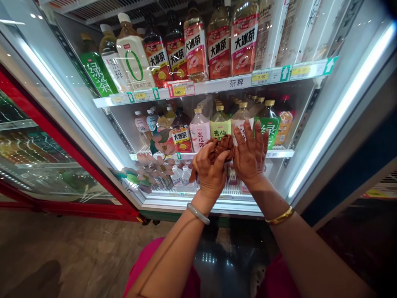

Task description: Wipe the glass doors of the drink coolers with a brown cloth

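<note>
A crumpled brown cloth (221,148) is bunched in my left hand (210,169), whose fingers are wrapped round it. Just to its right, my right hand (250,159) is spread flat with the fingers pointing up and holds nothing. Both hands are in front of the glass door of a lit drinks cooler (217,207). Behind them, partly covered, are a yellow-green bottle (221,124) and a green-labelled bottle (270,124) on the middle shelf. Whether my right palm touches the glass cannot be made out.
Large tea bottles (194,45) line the upper shelf (214,85). Small white bottles (182,176) stand low down. A flower decoration (158,167) shows on the glass at left. A red-framed cooler (102,207) is at the left, above the brown floor (83,248).
</note>
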The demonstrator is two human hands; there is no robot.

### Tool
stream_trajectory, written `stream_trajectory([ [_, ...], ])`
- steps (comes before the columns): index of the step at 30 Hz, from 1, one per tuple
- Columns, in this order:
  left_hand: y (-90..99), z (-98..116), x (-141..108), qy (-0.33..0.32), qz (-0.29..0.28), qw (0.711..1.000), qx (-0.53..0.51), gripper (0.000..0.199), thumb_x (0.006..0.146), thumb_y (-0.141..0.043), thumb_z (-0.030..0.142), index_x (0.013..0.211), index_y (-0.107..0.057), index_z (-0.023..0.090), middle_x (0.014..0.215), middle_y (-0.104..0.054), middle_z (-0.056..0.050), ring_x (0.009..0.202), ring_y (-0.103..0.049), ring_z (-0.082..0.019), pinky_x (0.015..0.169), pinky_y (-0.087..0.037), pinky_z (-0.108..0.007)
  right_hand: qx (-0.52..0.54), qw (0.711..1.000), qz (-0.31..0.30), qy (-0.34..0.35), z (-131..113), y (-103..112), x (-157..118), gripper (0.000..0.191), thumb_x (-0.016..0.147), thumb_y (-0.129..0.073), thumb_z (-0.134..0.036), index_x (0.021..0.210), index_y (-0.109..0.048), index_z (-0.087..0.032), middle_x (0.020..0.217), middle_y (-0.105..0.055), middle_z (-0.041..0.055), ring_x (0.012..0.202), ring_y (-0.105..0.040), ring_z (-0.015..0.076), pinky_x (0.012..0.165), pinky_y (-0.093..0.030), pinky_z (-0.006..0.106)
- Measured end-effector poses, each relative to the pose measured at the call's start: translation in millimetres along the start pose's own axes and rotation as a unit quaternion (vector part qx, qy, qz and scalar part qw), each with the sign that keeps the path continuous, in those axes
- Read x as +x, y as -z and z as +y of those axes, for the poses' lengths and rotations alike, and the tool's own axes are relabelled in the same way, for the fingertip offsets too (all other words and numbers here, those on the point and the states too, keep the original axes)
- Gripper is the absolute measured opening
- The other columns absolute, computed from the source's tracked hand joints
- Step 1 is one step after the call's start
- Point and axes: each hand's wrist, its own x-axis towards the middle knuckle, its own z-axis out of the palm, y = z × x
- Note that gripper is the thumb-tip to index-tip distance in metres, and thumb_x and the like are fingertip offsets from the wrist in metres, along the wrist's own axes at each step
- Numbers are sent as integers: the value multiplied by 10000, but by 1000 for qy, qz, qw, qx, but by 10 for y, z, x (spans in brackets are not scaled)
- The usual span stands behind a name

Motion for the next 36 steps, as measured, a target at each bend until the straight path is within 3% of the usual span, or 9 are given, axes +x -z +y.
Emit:
stream_trajectory([
  [5, 99, -322, 241, 129, 84, 988, 32, 345, 896, -596, 164, 1226, -674, 228, 1475, -447, -150, 1419, -442, -279, 1182, -362, -459, -4, 1000, -17, -4, 11, 19, 2, 685, 1011, -419, -268, 1636, -156, -365, 1687, -320, 23, 1621, -102, 233, 1300, -172, 610],
  [7, 114, -360, 241, 152, 94, 983, 44, 355, 891, -593, 162, 1236, -668, 203, 1483, -429, -170, 1436, -417, -295, 1202, -328, -468, -3, 1000, -16, -4, 13, 13, -2, 693, 1007, -423, -269, 1637, -151, -367, 1686, -321, 18, 1620, -108, 235, 1298, -180, 615],
  [15, -43, 11, -283, -4, -8, 1000, 28, 297, 881, -650, 115, 1101, -737, 295, 1372, -563, -121, 1337, -514, -270, 1134, -385, -470, 10, 1000, -9, 8, 28, 30, -1, 689, 1004, -455, -269, 1631, -185, -362, 1690, -313, 10, 1619, -115, 221, 1311, -166, 591],
  [18, -9, -16, -146, -12, -1, 1000, 14, 297, 882, -656, 128, 1124, -732, 283, 1383, -555, -130, 1329, -522, -276, 1112, -404, -472, 8, 1000, -12, 14, 107, 82, 11, 677, 999, -471, -264, 1619, -226, -379, 1676, -345, 3, 1610, -170, 229, 1310, -125, 616],
  [22, 81, -106, 200, 66, 29, 997, 8, 306, 902, -620, 143, 1175, -717, 241, 1450, -507, -145, 1385, -470, -287, 1157, -367, -479, -4, 1000, -2, 4, 241, 132, 7, 665, 992, -478, -254, 1605, -264, -395, 1674, -347, -4, 1608, -178, 238, 1302, -146, 627],
  [25, 77, -64, 270, 114, 30, 993, 21, 316, 914, -608, 164, 1204, -710, 232, 1479, -480, -153, 1423, -426, -297, 1185, -330, -480, -17, 1000, -1, -1, 316, 145, 2, 652, 991, -474, -258, 1600, -283, -393, 1671, -354, -3, 1611, -166, 243, 1299, -138, 640],
  [28, -20, 82, 117, 78, 11, 997, 22, 293, 916, -622, 179, 1180, -723, 255, 1468, -502, -140, 1404, -451, -288, 1170, -343, -467, -47, 999, 9, -9, 384, 165, 21, 609, 981, -506, -279, 1552, -367, -439, 1678, -335, -27, 1611, -157, 273, 1279, -61, 700],
  [33, -159, 253, -106, -66, -42, 997, -11, 333, 903, -672, 163, 1168, -726, 357, 1384, -589, -84, 1355, -504, -256, 1155, -346, -458, -69, 997, -4, -47, 550, 254, 87, 528, 991, -482, -304, 1499, -456, -447, 1679, -331, -24, 1594, -206, 320, 1239, -37, 760],
  [36, -104, 180, 84, -36, -15, 999, -30, 335, 908, -644, 143, 1176, -719, 330, 1423, -557, -86, 1357, -509, -251, 1140, -379, -448, -77, 994, 16, -73, 677, 301, 100, 530, 1001, -446, -304, 1518, -440, -421, 1686, -315, -6, 1596, -187, 343, 1221, -11, 780],
])
